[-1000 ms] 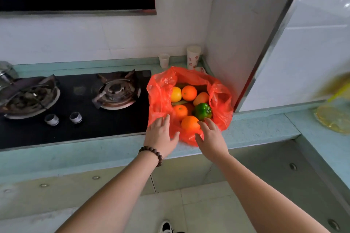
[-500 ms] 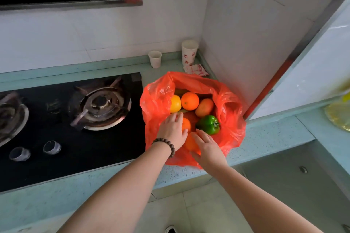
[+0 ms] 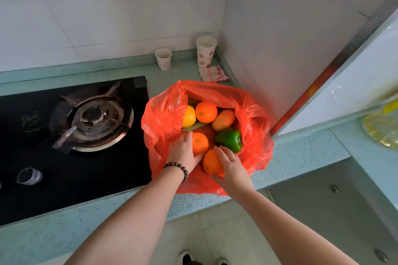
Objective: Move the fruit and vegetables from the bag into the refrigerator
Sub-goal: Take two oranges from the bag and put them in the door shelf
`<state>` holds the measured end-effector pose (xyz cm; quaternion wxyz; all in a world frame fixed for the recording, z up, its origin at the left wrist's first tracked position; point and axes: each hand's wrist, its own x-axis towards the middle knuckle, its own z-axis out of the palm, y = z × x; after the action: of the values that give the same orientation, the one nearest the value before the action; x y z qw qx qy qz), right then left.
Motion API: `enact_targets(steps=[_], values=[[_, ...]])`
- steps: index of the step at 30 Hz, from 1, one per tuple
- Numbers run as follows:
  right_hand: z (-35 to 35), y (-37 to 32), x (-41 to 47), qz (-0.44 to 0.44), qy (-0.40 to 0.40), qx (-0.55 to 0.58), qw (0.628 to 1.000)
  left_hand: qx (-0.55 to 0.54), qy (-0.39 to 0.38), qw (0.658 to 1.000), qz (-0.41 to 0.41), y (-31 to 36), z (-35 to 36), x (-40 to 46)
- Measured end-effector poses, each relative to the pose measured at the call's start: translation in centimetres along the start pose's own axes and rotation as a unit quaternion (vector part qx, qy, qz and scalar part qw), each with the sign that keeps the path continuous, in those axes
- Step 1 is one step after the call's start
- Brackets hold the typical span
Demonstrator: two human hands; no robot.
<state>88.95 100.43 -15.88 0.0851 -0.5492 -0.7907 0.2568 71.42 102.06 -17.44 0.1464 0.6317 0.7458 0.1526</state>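
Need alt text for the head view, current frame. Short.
Two bare hands reach into an open red plastic bag of produce on a pale green counter: the left hand holds one orange, the right hand cups another orange beside a green bell pepper. A gas stove sits left; two paper cups stand in the corner.

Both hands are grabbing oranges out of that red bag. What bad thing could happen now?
The red bag sits at the counter edge, its bottom hanging slightly over. Tugging could tip it, and the round fruit might roll onto the floor.

The left hand and right hand each grip an orange. Lifting both together may nudge the green pepper or the mango loose.

The thin plastic could also tear.
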Motion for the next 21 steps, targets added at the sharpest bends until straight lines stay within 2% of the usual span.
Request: enact_targets(steps=[11, 15, 21], values=[[-3.9, -1.1, -0.1, -0.052, 0.078, 0.043, 0.995, -0.080, 0.136, 0.986, -0.043, 2.4, -3.9, -3.0], [-5.3, -1.7, -0.3, -0.081, 0.087, 0.058, 0.991, -0.090, 0.168, 0.980, -0.063, 3.0, -5.1, -4.9], [-5.6, -2.8, -2.0, -0.160, 0.053, 0.077, 0.983, -0.080, 0.222, 0.958, -0.161, 3.6, -6.2, -11.4]])
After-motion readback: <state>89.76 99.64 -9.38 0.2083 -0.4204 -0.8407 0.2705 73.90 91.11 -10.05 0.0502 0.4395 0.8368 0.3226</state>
